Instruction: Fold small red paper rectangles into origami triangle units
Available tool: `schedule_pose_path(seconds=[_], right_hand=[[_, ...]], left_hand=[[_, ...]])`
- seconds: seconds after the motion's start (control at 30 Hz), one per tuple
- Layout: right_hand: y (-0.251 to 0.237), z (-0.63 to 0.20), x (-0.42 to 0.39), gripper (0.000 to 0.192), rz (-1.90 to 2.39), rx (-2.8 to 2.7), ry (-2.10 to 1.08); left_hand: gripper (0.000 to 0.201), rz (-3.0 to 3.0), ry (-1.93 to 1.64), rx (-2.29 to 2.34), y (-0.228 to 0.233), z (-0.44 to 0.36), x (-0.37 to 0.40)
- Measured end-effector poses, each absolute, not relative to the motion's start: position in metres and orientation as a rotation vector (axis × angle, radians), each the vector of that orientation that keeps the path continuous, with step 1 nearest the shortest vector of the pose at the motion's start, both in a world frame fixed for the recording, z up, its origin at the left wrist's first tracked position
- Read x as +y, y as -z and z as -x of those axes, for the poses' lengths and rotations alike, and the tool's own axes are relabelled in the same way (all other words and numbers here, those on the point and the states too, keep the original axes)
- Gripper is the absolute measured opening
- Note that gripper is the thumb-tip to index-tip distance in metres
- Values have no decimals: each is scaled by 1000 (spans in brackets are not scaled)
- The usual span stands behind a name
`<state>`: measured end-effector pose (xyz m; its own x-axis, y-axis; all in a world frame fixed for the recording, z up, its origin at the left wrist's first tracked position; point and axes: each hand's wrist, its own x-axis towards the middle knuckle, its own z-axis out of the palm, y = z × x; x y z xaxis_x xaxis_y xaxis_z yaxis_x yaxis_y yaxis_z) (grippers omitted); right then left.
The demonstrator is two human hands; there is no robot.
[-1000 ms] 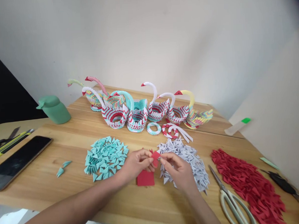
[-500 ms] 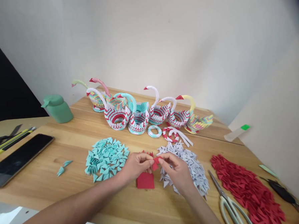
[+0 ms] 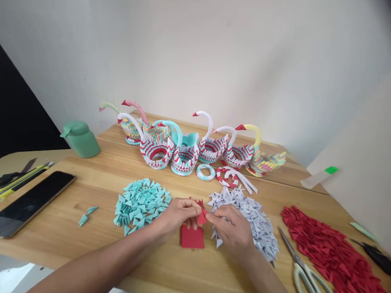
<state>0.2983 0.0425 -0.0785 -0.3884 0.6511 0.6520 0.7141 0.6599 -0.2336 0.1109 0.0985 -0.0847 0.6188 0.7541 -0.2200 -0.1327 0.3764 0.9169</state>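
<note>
A small folded piece of red paper is held up between my two hands over the wooden table. My left hand pinches its left edge between thumb and fingers. From the right, my right hand is closed on the same paper at its side. Just below lies a stack of red paper rectangles, and several red folded pieces show partly behind my left hand. A heap of teal folded triangles is left of my hands; a pale lilac heap lies behind and beside my right hand.
Several paper swans stand at the back, with paper rings before them. Scissors and a red triangle heap lie at right. A phone and a green container are at left.
My fingers have shifted on the red paper, and it looks more folded and narrower. The whole view has moved slightly, so the things on the table appear a little further right.
</note>
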Motion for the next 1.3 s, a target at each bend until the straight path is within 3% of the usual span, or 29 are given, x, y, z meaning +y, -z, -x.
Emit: schedule_pose_path(seconds=[0.43,0.5,0.6,0.7,0.77,1.3], right_hand=[[86,-301,40,32,1093,-2145,103],[85,-300,42,31,1107,-2087,-46],[80,-298,42,26,1266,-1829,-521],[77,-296,40,35,1368,-1497,-1022],[77,-294,39,40,1375,-1388,-1188],[86,-289,40,26,1468,-1309,-1124]], left_hand=[[42,-1197,-666,704,90,-113,101],[43,-1170,-692,724,90,-113,102],[42,-1159,-730,772,93,-115,104],[38,-1235,-765,791,95,-117,102],[35,-1322,-779,781,94,-118,99],[23,-1468,-732,821,89,-118,93]])
